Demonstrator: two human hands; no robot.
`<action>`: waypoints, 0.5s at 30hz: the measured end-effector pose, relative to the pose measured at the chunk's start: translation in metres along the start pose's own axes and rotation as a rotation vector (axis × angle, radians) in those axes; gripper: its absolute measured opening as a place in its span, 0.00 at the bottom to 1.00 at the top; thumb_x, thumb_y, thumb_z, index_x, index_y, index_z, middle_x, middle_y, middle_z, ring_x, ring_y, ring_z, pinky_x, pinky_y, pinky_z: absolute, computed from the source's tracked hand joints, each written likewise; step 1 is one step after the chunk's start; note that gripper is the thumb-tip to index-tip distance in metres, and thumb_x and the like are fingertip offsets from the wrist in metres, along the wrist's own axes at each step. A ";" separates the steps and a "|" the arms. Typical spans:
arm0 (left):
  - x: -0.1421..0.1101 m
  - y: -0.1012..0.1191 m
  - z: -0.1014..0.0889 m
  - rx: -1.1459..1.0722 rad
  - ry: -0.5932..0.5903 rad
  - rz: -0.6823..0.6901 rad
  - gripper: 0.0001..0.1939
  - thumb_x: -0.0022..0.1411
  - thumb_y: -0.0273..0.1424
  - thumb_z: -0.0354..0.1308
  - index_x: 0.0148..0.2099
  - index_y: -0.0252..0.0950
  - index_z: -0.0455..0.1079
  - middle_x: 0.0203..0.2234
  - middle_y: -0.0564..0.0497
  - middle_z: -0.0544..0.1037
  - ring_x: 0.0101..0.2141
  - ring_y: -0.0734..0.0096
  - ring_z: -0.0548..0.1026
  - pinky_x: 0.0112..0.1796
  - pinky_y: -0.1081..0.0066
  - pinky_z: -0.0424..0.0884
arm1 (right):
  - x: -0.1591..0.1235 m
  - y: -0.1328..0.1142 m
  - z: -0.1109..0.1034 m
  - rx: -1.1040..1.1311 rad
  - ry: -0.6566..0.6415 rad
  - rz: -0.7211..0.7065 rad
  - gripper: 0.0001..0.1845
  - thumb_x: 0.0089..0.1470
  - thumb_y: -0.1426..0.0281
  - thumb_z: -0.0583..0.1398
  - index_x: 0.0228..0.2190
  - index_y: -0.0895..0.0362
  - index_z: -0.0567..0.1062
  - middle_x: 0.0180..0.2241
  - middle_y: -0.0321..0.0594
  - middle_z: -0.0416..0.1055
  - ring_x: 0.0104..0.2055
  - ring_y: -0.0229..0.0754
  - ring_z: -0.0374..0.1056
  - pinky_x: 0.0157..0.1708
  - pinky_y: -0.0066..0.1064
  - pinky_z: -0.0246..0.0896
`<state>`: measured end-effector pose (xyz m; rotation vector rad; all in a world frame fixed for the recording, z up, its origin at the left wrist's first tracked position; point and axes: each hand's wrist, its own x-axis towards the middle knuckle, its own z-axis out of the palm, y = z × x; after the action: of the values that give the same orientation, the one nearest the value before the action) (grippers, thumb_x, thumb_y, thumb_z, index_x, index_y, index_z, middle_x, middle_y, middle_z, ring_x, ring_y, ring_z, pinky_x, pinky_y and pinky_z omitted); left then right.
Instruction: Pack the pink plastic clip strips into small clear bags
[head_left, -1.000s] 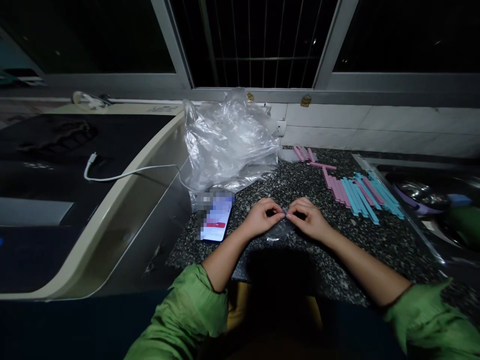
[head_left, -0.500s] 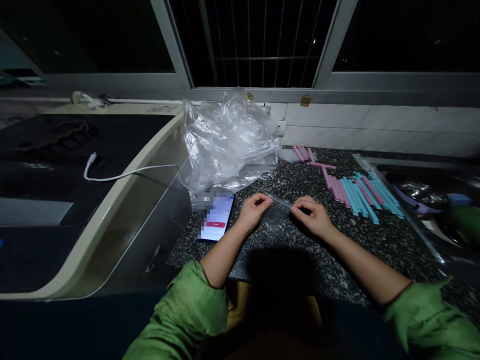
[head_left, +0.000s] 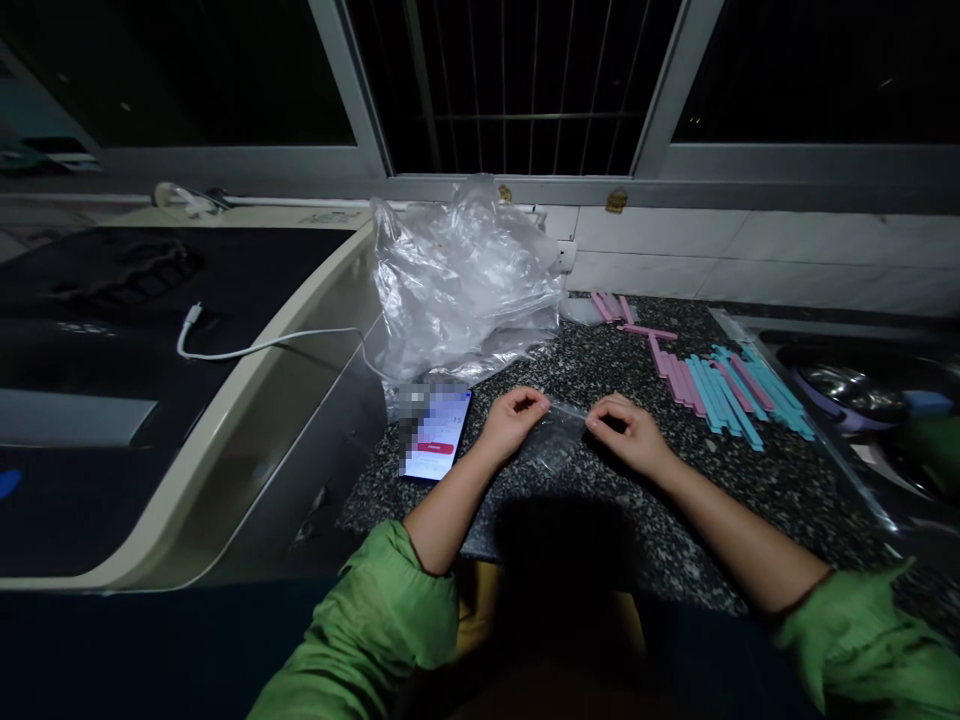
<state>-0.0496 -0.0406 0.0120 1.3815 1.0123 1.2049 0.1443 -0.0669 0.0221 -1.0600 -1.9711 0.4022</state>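
A small clear plastic bag (head_left: pixel 556 440) is stretched between my two hands, just above the speckled counter. My left hand (head_left: pixel 512 420) pinches one top corner between thumb and fingers. The opposite top corner is pinched by my right hand (head_left: pixel 624 430). Between them the bag's upper edge runs nearly straight, and its thin film hangs toward me. Whether anything is inside it I cannot tell. A lit phone (head_left: pixel 436 435) lies to the left of my left hand.
Pink sticks (head_left: pixel 679 385) and blue sticks (head_left: pixel 724 400) lie in rows at the right, near a sink (head_left: pixel 795 345) holding a metal bowl (head_left: pixel 847 388). Behind the phone is a large crumpled plastic bag (head_left: pixel 465 280). A washing machine (head_left: pixel 247 400) with a white cable (head_left: pixel 277 343) stands left.
My hands, nearly touching a second ago, have moved apart sideways, pulling the small bag's top edge taut between them. The view has shifted slightly.
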 end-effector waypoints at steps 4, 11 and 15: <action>-0.001 0.000 0.001 -0.008 -0.014 0.027 0.08 0.47 0.34 0.61 0.26 0.34 0.69 0.22 0.55 0.72 0.26 0.76 0.67 0.30 0.75 0.64 | -0.001 -0.001 0.002 0.009 0.027 0.019 0.10 0.52 0.64 0.58 0.22 0.55 0.71 0.24 0.37 0.71 0.30 0.40 0.66 0.33 0.35 0.59; -0.001 0.001 0.001 -0.003 -0.026 0.067 0.10 0.46 0.35 0.61 0.25 0.33 0.70 0.22 0.54 0.72 0.26 0.76 0.67 0.31 0.74 0.63 | -0.001 -0.003 0.003 0.001 0.041 0.044 0.11 0.52 0.63 0.57 0.22 0.54 0.70 0.24 0.37 0.70 0.30 0.40 0.65 0.34 0.35 0.58; -0.002 0.000 0.001 0.010 -0.019 0.067 0.09 0.47 0.35 0.60 0.25 0.33 0.69 0.21 0.54 0.71 0.26 0.76 0.66 0.30 0.75 0.62 | -0.001 -0.003 0.003 -0.001 0.050 0.033 0.10 0.51 0.65 0.57 0.21 0.54 0.70 0.23 0.37 0.70 0.29 0.40 0.65 0.33 0.35 0.58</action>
<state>-0.0489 -0.0424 0.0117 1.4421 0.9660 1.2355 0.1407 -0.0693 0.0219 -1.0941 -1.9121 0.3894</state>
